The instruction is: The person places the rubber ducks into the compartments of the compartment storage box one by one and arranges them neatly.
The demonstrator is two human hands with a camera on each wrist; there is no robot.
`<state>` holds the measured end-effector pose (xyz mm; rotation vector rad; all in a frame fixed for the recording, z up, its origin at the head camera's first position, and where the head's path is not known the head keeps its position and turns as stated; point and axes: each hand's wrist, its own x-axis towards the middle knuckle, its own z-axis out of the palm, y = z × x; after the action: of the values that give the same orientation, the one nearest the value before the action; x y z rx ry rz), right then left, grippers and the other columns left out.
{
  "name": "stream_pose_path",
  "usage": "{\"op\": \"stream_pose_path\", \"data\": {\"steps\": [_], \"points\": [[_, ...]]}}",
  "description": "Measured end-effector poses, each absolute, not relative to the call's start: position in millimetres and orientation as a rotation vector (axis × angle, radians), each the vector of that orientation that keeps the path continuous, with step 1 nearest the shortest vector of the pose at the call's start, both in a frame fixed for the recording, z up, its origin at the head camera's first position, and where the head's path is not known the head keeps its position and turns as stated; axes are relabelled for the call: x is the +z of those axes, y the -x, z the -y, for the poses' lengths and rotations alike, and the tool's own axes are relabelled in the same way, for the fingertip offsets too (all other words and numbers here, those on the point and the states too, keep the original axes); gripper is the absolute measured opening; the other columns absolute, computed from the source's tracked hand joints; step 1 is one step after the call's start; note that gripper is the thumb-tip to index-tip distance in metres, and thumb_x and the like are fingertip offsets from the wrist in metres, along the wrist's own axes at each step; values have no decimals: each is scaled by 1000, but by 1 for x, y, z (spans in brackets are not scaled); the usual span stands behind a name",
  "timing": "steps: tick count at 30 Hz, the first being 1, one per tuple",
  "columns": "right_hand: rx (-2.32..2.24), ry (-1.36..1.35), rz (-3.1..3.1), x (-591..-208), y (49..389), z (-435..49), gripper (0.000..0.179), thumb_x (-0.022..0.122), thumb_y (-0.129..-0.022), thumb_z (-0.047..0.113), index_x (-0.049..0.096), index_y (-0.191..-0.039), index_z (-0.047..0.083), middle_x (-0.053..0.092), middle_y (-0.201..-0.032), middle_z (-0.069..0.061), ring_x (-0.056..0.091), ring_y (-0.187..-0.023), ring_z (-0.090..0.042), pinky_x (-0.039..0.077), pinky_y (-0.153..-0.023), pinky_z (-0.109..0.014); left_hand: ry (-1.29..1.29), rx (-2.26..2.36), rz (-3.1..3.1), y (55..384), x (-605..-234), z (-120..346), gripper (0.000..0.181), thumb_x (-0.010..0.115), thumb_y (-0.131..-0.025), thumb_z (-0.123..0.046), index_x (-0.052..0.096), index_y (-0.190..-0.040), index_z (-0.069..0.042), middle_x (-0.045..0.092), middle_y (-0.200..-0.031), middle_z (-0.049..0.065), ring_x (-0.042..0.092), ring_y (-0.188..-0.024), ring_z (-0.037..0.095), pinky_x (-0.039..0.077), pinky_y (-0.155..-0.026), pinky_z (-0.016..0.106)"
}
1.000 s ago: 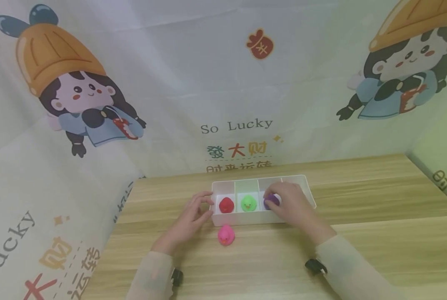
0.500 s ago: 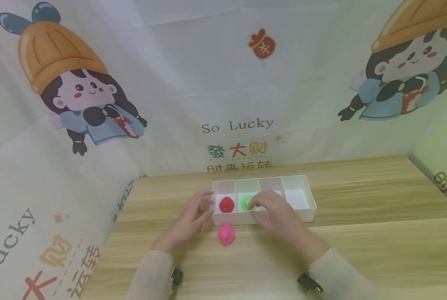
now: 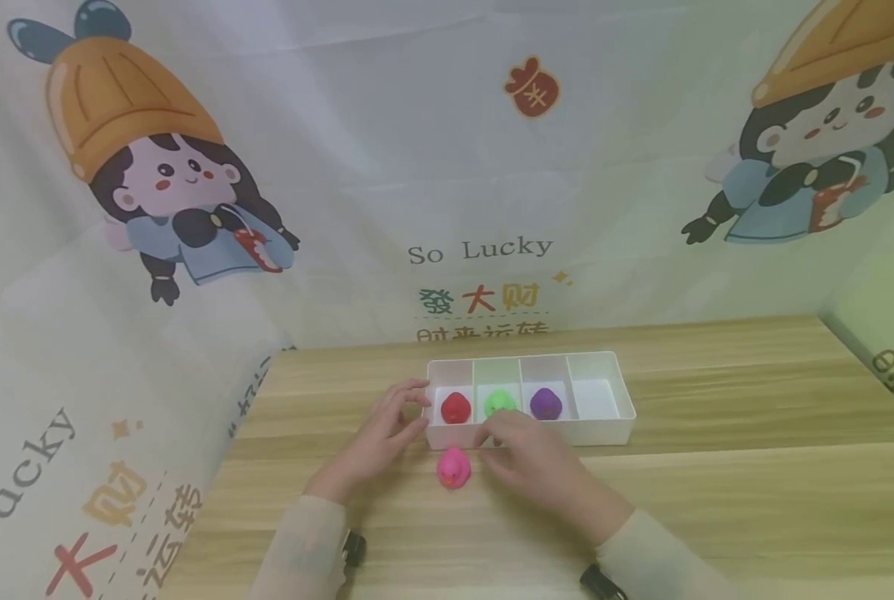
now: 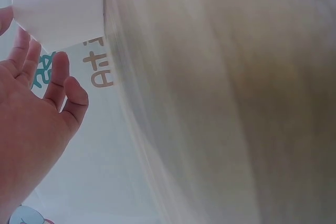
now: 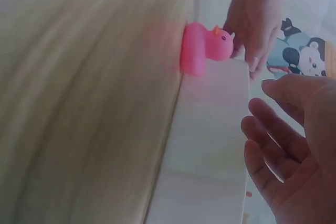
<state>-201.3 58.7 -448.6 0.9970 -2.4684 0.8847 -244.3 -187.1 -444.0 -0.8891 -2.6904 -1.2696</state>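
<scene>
A white box (image 3: 536, 434) with several compartments stands on the wooden table. From left to right it holds a red duck (image 3: 456, 408), a green duck (image 3: 500, 400) and a purple duck (image 3: 546, 404); the rightmost compartment has nothing in it. In front of the box's left part sits a pink toy duck (image 3: 453, 467). My left hand (image 3: 382, 433) rests its loosely bent fingertips at the box's left end, also visible in the left wrist view. Just right of the pink duck, my right hand (image 3: 529, 457) hovers before the box, fingers parted and holding nothing, partly covering the green duck.
Light wood tabletop (image 3: 754, 492) extends on both sides and in front of the box. A printed cloth (image 3: 357, 167) with cartoon figures hangs behind the table and along its sides. A dark strap piece (image 3: 354, 549) sits at the left cuff.
My right hand has let go of the purple duck in the third compartment and moved left and toward me, near the pink duck. The left hand has stayed at the box's end.
</scene>
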Motion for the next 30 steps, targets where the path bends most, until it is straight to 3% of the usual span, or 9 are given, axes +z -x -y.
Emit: {"op": "stream_pose_path", "data": {"steps": [15, 22, 30], "points": [[679, -1076, 2647, -453, 198, -41, 45, 66, -76, 22, 54, -120, 23, 55, -112, 7, 50, -102, -13, 40, -86, -32, 883, -1324, 2676, 236, -432, 184, 20, 53, -88, -11, 47, -106, -4, 33, -134, 11, 31, -114, 28, 36, -83, 50], [717, -1079, 2647, -453, 200, -34, 45, 67, -76, 22, 54, -119, 21, 56, -110, 5, 50, -101, -13, 39, -87, -32, 852, -1287, 2695, 246, -447, 189, 25, 53, -88, -22, 48, -107, -7, 33, -135, 5, 31, -112, 17, 37, -82, 46], [721, -1059, 2682, -455, 201, -26, 46, 70, -74, 23, 55, -117, 19, 57, -108, 3, 51, -100, -14, 39, -87, -32, 874, -1296, 2698, 233, -429, 183, 22, 53, -89, -15, 47, -107, -5, 33, -134, 11, 32, -113, 28, 36, -82, 49]]}}
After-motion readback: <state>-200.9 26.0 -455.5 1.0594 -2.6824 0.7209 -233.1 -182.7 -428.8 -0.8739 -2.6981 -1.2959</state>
